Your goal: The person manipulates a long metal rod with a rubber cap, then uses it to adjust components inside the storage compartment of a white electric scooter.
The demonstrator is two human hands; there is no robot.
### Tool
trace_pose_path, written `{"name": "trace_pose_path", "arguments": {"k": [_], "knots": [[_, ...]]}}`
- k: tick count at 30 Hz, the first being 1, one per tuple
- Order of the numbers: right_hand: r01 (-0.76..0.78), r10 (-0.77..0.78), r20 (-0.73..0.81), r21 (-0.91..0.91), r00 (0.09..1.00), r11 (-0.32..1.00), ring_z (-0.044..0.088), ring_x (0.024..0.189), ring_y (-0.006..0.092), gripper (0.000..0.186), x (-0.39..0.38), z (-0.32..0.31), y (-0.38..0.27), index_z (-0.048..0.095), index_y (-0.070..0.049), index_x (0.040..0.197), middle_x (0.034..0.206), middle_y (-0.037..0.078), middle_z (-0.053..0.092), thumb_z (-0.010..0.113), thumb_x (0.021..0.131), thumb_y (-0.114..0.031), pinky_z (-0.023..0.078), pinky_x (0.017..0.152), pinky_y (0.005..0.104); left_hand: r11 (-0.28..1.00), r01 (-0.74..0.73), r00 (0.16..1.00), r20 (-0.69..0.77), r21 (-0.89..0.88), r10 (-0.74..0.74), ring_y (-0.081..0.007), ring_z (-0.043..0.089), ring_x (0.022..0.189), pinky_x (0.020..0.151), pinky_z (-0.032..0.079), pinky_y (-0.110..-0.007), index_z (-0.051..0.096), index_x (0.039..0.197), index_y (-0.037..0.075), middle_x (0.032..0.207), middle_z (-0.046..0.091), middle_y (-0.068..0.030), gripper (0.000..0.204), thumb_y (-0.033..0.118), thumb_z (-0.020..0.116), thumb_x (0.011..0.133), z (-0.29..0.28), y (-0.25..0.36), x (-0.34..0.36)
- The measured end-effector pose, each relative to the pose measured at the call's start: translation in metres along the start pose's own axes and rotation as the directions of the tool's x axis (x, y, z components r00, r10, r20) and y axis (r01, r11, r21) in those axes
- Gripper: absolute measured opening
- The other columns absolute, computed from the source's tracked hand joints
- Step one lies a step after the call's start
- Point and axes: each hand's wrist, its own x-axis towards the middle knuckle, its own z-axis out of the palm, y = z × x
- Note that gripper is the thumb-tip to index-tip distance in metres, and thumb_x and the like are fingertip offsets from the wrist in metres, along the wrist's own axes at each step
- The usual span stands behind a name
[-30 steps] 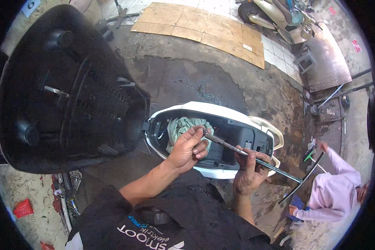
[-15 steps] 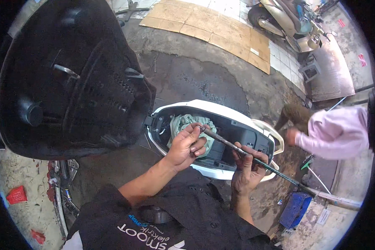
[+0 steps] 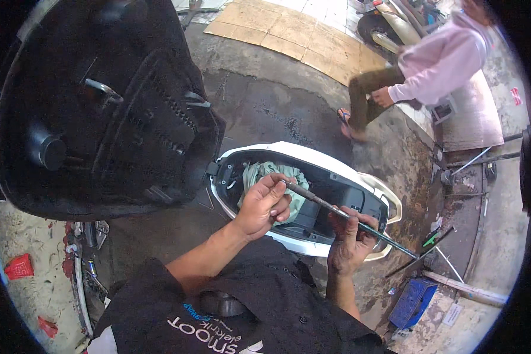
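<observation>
My left hand (image 3: pixel 259 206) pinches the upper-left end of a long slim metal rod (image 3: pixel 315 200); a small detail at that tip is too small to tell. My right hand (image 3: pixel 351 245) grips the rod farther along, where it slants down to the right toward a dark crossbar (image 3: pixel 395 268); whether they join I cannot tell. Beneath both hands is an open white scooter's storage compartment (image 3: pixel 295 150), holding a crumpled pale green cloth (image 3: pixel 253 173). Its black seat (image 3: pixel 53 118) stands raised at the left, underside showing.
A co-worker in a pink top (image 3: pixel 436 56) walks at upper right, near a parked motorbike (image 3: pixel 383 35). Cardboard (image 3: pixel 259 29) lies along the back. At right are a leaning board (image 3: pixel 472 118), a green-and-white tool (image 3: pixel 430 242) and a blue crate (image 3: pixel 410 304). Pipes (image 3: pixel 79 277) stand at lower left.
The co-worker has moved from the lower right to the upper right, in upright stride. My hands keep their grip on the rod almost unchanged. The view has shifted slightly.
</observation>
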Motion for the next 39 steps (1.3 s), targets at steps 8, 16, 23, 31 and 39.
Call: {"name": "trace_pose_path", "arguments": {"k": [8,16,23,31,39], "knots": [[-0.030,0.059,0.080,-0.320,0.995,0.947,0.067,0.081,0.0220,0.015,-0.001,-0.011,0.041,0.056,-0.001,0.098,0.101,0.017,0.064,0.067,0.088,-0.001,0.060,0.074,0.0352,0.894,0.122,0.972,-0.129,-0.432,-0.195,-0.0059,0.035,0.052,0.056,0.037,-0.025,0.057,0.107,0.018,0.121,0.061,-0.0101,0.015,0.021,0.044,0.100,-0.036,-0.026,0.009],[-0.391,0.407,0.143,-0.125,0.902,0.912,0.061,0.097,0.0246,0.034,-0.031,0.004,0.082,0.037,-0.001,0.124,0.114,0.016,0.048,0.054,0.097,-0.012,0.058,0.081,0.0422,0.840,-0.132,0.878,-0.456,-0.527,-0.148,-0.0100,0.040,0.055,0.059,0.039,-0.029,0.058,0.099,0.002,0.087,0.060,-0.0057,0.020,0.019,0.053,0.091,-0.122,-0.054,0.000],[-0.316,0.390,0.152,-0.361,0.908,0.877,0.065,0.087,0.0194,0.016,0.003,-0.032,0.078,0.055,0.000,0.109,0.101,0.010,0.062,0.056,0.097,-0.010,0.056,0.084,0.0344,0.979,0.035,0.833,-0.536,-0.199,-0.139,-0.0073,0.037,0.052,0.059,0.038,-0.025,0.057,0.099,0.004,0.082,0.054,0.0006,0.023,0.025,0.058,0.091,-0.096,-0.041,0.006],[-0.265,0.212,-0.175,-0.378,0.961,0.887,0.063,0.094,0.0172,0.007,-0.013,-0.155,0.024,0.065,0.002,0.095,0.103,0.011,0.064,0.062,0.088,0.001,0.052,0.085,0.0284,0.815,0.579,0.774,-0.318,0.007,-0.547,-0.0063,0.038,0.054,0.060,0.042,-0.028,0.056,0.108,0.012,0.082,0.056,0.0003,0.018,0.020,0.060,0.092,-0.073,-0.144,0.048],[-0.218,-0.013,-0.476,-0.426,0.879,0.878,0.063,0.094,0.0185,0.012,-0.020,-0.267,0.000,0.060,0.002,0.103,0.105,0.012,0.064,0.061,0.092,-0.002,0.052,0.085,0.0298,0.392,0.546,0.811,-0.349,0.740,-0.471,-0.0135,0.060,0.062,0.057,0.047,-0.029,0.062,0.114,0.003,0.079,0.069,-0.0090,0.028,0.024,0.056,0.097,0.001,-0.319,0.117]]}}
